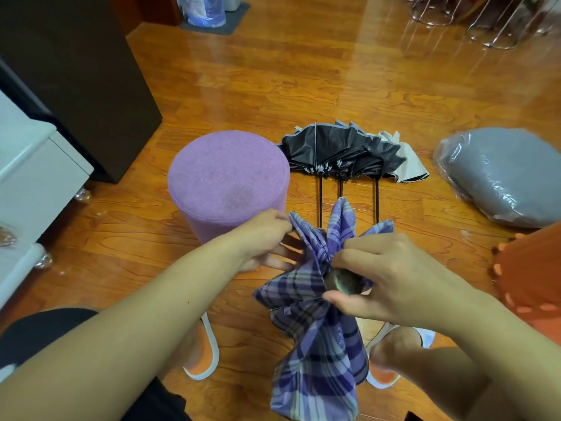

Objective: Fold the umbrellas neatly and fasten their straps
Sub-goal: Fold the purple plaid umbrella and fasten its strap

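Floor: glossy orange-brown wooden floor, pretty shiny.
Plaid umbrella: purple plaid fabric umbrella, held upright-ish between the person's knees, canopy loose and bunched, flaps sticking up.
Right hand: right hand has thumb and fingers curled round the umbrella's round dark cap end.
Left hand: left hand pinches one fabric flap at its left edge, other fingers spread out.
Other umbrellas: collapsed black umbrellas with thin dark shafts lying on the floor just past the plaid one, unfolded.
Nearby: round purple felt-covered stool on the left, grey cushion in clear plastic wrap on the right.
Feet: orange slippers with white trim.
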A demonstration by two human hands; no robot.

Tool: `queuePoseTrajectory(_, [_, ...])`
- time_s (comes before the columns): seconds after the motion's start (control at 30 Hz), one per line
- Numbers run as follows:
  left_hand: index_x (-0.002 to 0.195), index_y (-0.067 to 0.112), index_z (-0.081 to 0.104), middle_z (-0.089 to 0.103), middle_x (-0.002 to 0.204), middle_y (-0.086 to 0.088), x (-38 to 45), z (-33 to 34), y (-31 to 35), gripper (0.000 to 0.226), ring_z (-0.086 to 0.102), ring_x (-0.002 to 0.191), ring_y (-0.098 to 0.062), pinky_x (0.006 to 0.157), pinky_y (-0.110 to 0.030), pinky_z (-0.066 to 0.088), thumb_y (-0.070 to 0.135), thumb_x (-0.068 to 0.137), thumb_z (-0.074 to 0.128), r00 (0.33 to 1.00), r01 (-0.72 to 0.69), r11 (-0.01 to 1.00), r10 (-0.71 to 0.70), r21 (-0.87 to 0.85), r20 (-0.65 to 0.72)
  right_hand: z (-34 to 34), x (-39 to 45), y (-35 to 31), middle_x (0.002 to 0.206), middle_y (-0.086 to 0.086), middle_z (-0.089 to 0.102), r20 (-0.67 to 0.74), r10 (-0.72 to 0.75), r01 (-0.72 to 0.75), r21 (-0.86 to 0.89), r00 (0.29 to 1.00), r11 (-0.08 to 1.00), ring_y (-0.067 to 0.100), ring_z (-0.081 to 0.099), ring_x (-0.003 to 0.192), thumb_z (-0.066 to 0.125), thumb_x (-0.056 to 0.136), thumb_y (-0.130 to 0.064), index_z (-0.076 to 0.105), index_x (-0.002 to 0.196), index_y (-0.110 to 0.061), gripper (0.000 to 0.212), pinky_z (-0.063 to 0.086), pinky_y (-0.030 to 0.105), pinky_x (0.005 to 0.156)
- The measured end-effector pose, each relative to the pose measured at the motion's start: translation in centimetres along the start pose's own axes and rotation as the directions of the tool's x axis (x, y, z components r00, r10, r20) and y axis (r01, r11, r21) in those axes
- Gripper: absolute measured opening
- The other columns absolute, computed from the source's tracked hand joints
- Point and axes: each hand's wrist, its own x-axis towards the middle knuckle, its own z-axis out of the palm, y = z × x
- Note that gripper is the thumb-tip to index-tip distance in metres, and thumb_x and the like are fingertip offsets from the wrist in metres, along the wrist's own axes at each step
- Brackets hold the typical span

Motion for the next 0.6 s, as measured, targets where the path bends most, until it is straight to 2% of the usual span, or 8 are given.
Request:
queuePoseTrajectory(0.13, [0.129,0.021,0.049,0.067,0.123,-0.019,-0.8,0.2,1.1,0.030,0.068,0.112,-0.035,0.094,-0.054,0.054,0.041,0.106,0.043,0.990,0.040,0.908,0.020,-0.418,0.139,0.3,0.1,-0.1,0.069,-0.004,0.046,0.035,0.002,-0.002,-0.005,0.999,1.000,0.016,0.042,0.060,0.067,0.093,-0.046,0.064,0.081,-0.011,0.037,0.033,0.027,0.055])
queuePoseTrajectory(0.2, [0.145,0.026,0.042,0.057,0.142,-0.017,-0.9,0.4,1.4,0.041,0.056,0.133,-0.034,0.109,-0.052,0.044,0.036,0.105,0.046,0.983,-0.054,0.869,0.131,-0.491,0.125,0.7,0.3,0.0,0.063,-0.009,0.041,0.013,0.135,-0.135,-0.018,0.991,0.991,0.014,0.039,0.054,0.063,0.092,-0.051,0.055,0.072,-0.018,0.040,0.032,0.030,0.051])
queuePoseTrajectory(0.27, [0.146,0.029,0.046,0.051,0.150,-0.009,-1.2,0.9,1.4,0.045,0.050,0.138,-0.023,0.116,-0.044,0.038,0.030,0.102,0.054,0.960,-0.260,0.920,0.279,-0.293,0.024,1.2,0.7,0.7,0.053,-0.009,0.040,-0.050,0.393,-0.395,-0.045,0.918,0.917,0.016,0.038,0.049,0.056,0.088,-0.059,0.044,0.061,-0.023,0.046,0.026,0.030,0.049])
queuePoseTrajectory(0.33, [0.132,0.030,0.057,0.059,0.139,0.002,-1.9,1.5,1.2,0.034,0.055,0.125,-0.005,0.115,-0.032,0.040,0.021,0.099,0.060,0.886,-0.456,0.881,0.463,0.123,-0.031,1.4,1.1,1.7,0.049,-0.003,0.046,-0.057,0.653,-0.655,-0.020,0.755,0.756,0.019,0.045,0.051,0.055,0.084,-0.059,0.045,0.054,-0.022,0.048,0.024,0.030,0.047])
queuePoseTrajectory(0.4, [0.122,0.025,0.063,0.065,0.123,0.007,-3.1,2.1,0.6,0.024,0.057,0.104,0.008,0.100,-0.011,0.042,0.023,0.098,0.063,0.829,-0.497,0.721,0.560,0.482,0.018,1.5,1.3,2.6,0.052,0.006,0.053,-0.052,0.790,-0.791,0.000,0.611,0.612,0.025,0.050,0.056,0.060,0.082,-0.053,0.055,0.054,-0.013,0.049,0.030,0.030,0.046])
queuePoseTrajectory(0.43, [0.122,0.025,0.063,0.065,0.120,0.009,-3.6,2.5,-0.1,0.028,0.057,0.100,0.007,0.095,-0.011,0.043,0.034,0.096,0.066,0.821,-0.495,0.641,0.566,0.586,0.074,1.6,1.3,3.0,0.053,0.010,0.055,-0.053,0.817,-0.818,-0.018,0.575,0.575,0.028,0.051,0.057,0.061,0.081,-0.050,0.059,0.056,-0.007,0.050,0.034,0.031,0.048])
queuePoseTrajectory(0.5, [0.135,0.032,0.054,0.059,0.130,0.011,-4.4,3.2,-1.7,0.063,0.055,0.115,-0.003,0.102,-0.028,0.045,0.068,0.084,0.061,0.847,-0.447,0.511,0.505,0.734,0.165,1.7,1.5,3.3,0.057,0.016,0.059,-0.050,0.838,-0.839,-0.053,0.544,0.542,0.031,0.054,0.058,0.062,0.080,-0.047,0.063,0.061,0.000,0.050,0.041,0.033,0.051])
queuePoseTrajectory(0.6, [0.148,0.030,0.037,0.050,0.139,0.007,-4.4,3.8,-3.5,0.089,0.047,0.129,-0.017,0.107,-0.038,0.040,0.079,0.076,0.057,0.814,-0.327,0.095,0.534,0.940,0.229,1.7,1.8,3.3,0.052,0.010,0.057,-0.029,0.860,-0.861,-0.030,0.509,0.508,0.025,0.050,0.051,0.061,0.079,-0.047,0.064,0.061,0.000,0.050,0.034,0.029,0.044])
